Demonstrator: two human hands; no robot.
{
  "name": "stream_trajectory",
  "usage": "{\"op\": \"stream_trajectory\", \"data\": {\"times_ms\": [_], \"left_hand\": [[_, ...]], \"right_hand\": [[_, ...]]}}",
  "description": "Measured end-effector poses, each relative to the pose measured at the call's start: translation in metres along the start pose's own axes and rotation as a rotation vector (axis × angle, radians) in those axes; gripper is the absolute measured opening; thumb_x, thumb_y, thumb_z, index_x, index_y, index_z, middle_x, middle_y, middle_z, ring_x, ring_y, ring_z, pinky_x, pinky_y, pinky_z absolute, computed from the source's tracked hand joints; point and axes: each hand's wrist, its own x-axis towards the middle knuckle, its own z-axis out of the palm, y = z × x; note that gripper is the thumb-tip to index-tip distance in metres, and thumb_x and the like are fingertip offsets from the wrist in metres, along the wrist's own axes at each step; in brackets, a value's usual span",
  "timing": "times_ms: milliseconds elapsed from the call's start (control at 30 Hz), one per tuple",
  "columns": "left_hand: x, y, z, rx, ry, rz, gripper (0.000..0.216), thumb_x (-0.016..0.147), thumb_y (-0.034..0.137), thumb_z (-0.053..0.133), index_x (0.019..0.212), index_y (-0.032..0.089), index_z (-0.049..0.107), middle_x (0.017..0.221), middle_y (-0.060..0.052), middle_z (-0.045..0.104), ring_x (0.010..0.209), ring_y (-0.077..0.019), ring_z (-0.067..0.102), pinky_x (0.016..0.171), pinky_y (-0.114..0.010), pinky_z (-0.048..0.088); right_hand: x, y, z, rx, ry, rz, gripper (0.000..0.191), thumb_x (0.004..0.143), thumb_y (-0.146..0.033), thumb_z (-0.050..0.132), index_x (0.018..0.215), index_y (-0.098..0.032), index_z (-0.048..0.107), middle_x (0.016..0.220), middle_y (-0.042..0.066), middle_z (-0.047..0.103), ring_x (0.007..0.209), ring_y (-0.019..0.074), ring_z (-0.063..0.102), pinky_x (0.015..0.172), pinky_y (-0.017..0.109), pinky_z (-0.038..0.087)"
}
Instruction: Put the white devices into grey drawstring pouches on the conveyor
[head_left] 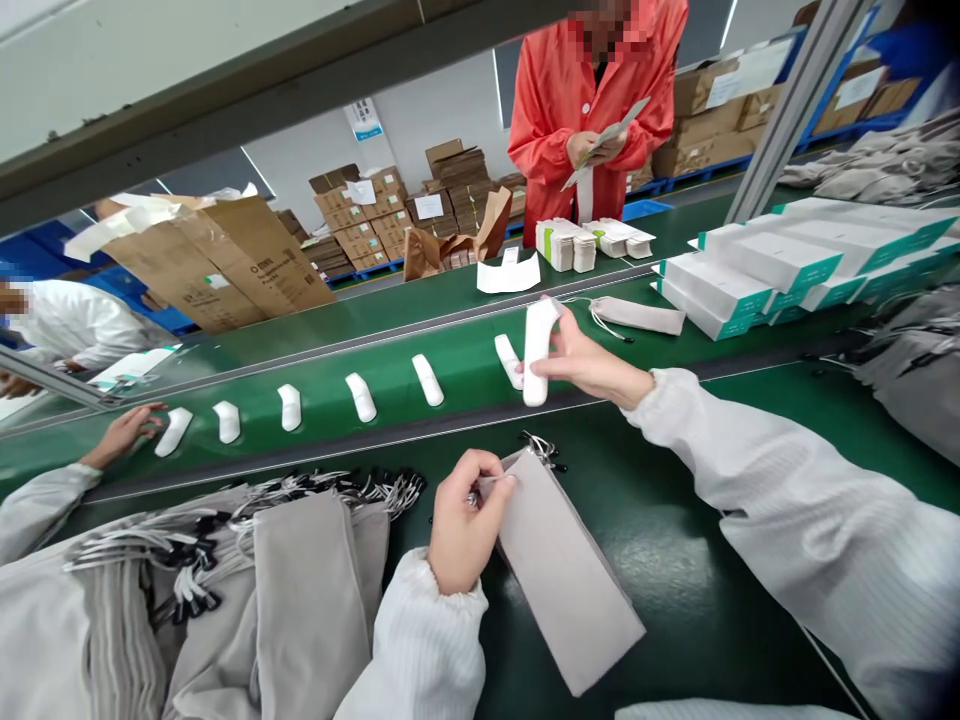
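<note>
In my left hand (469, 515) I pinch the top edge of a flat grey drawstring pouch (566, 580), which slants down to the right over the green work surface. Its cord and dark toggles lie at the upper end. My right hand (589, 355) is closed around a white, bent handheld device (537, 355), raised above the belt. Just behind it a similar white device (508, 360) lies on the green conveyor belt (480, 375). To the left, several more white devices (427, 380) are spaced along the belt.
Stacks of grey pouches (307, 580) with cords lie at the left. White-and-teal boxes (757, 265) are piled at the right, near a filled grey pouch (637, 315). A co-worker in red (551, 110) holds paper across the belt; another person's hand (127, 435) reaches in at left.
</note>
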Motion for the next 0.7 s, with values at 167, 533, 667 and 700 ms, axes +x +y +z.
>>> {"op": "stream_trajectory", "data": {"times_ms": [167,533,667,700], "left_hand": [[0.005,0.013,0.003,-0.150,0.074,0.003,0.012,0.080,0.019,0.070,0.074,0.019,0.060,0.078,0.001,0.053,0.073,-0.0131,0.050,0.066,-0.025,0.038],[0.009,0.024,-0.005,-0.273,0.373,-0.021,0.010,0.075,0.020,0.079,0.076,0.023,0.070,0.103,-0.003,0.055,0.100,-0.0157,0.054,0.072,-0.023,0.040],[0.009,0.016,-0.013,-0.304,0.376,-0.029,0.011,0.074,0.019,0.079,0.074,0.022,0.069,0.101,-0.002,0.057,0.097,-0.0151,0.055,0.071,-0.023,0.040],[0.009,0.016,-0.013,-0.305,0.373,-0.030,0.011,0.074,0.018,0.079,0.074,0.022,0.069,0.100,-0.003,0.057,0.096,-0.0150,0.055,0.070,-0.023,0.040]], "right_hand": [[-0.037,-0.047,0.040,0.389,-0.090,-0.102,0.113,0.074,-0.036,0.080,0.152,-0.047,-0.001,0.130,0.005,0.050,0.084,0.0167,0.067,0.075,0.036,0.059],[-0.056,-0.054,0.046,0.035,-0.506,0.009,0.039,0.101,-0.043,0.042,0.125,-0.020,0.063,0.098,0.005,0.061,0.081,0.0137,0.056,0.075,0.029,0.048],[-0.050,-0.050,0.035,0.007,-0.561,-0.007,0.032,0.096,-0.025,0.050,0.126,-0.017,0.055,0.085,0.002,0.068,0.080,0.0141,0.062,0.074,0.027,0.047],[-0.049,-0.048,0.034,-0.053,-0.558,-0.023,0.025,0.094,-0.023,0.052,0.118,-0.017,0.058,0.085,0.002,0.070,0.080,0.0143,0.064,0.075,0.027,0.047]]}}
